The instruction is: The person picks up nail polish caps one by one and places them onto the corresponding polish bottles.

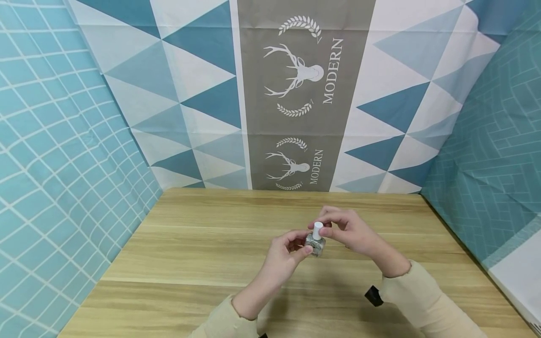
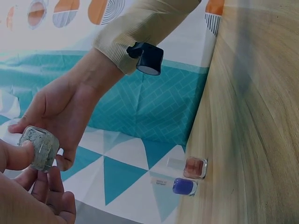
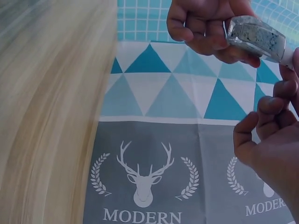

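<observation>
Above the table, my left hand (image 1: 284,260) pinches a small nail polish bottle (image 1: 315,244) by its clear glass body between thumb and fingers. Speckled grey-green polish fills the glass in the left wrist view. My right hand (image 1: 348,232) grips the white cap (image 1: 318,228) on top, thumb on one side and fingers on the other. The bottle is slightly tilted in the head view. In the right wrist view the cap is partly hidden behind the right fingers (image 3: 270,106), and the left hand (image 3: 205,28) is around the other end of the bottle.
A reddish-brown nail polish bottle (image 2: 195,168) and a blue one (image 2: 184,186) stand side by side on the wooden table (image 1: 190,263). I cannot make them out in the head view. Patterned cloth walls (image 1: 203,108) enclose the table's back and sides.
</observation>
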Tool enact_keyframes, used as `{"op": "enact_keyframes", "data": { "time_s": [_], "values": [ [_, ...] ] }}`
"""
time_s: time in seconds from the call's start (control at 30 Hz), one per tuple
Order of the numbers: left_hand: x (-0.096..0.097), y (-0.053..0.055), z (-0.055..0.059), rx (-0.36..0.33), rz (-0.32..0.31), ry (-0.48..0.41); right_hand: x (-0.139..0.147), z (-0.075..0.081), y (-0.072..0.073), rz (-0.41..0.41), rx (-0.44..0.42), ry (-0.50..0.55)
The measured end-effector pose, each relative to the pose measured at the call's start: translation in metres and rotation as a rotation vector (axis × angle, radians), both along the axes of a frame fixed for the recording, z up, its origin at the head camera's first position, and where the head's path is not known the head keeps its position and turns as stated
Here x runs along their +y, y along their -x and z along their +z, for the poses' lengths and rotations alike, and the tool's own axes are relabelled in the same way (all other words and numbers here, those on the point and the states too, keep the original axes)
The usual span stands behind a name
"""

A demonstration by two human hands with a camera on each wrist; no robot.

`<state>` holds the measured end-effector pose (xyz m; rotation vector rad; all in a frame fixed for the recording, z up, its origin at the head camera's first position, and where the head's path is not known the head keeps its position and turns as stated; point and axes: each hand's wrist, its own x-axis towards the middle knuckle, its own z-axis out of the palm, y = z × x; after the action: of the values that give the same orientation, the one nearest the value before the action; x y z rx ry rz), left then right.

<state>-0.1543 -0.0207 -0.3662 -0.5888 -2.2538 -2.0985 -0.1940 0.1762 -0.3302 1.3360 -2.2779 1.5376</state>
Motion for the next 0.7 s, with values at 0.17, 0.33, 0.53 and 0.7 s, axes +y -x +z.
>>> {"op": "enact_keyframes", "data": {
  "time_s": [0.17, 0.33, 0.53, 0.7],
  "values": [
    [0.001, 0.000, 0.000, 0.013, 0.005, -0.012, -0.001, -0.001, 0.000, -0.056, -0.016, 0.013],
    [0.001, 0.000, 0.000, 0.025, 0.008, -0.028, -0.002, -0.003, -0.001, -0.129, -0.037, 0.014],
    [0.001, 0.001, 0.000, 0.027, 0.024, -0.014, -0.006, -0.006, -0.002, -0.163, -0.048, 0.065],
    [0.000, 0.002, -0.001, 0.023, 0.044, 0.005, -0.011, -0.007, -0.004, -0.196, -0.055, 0.107]
  ]
}}
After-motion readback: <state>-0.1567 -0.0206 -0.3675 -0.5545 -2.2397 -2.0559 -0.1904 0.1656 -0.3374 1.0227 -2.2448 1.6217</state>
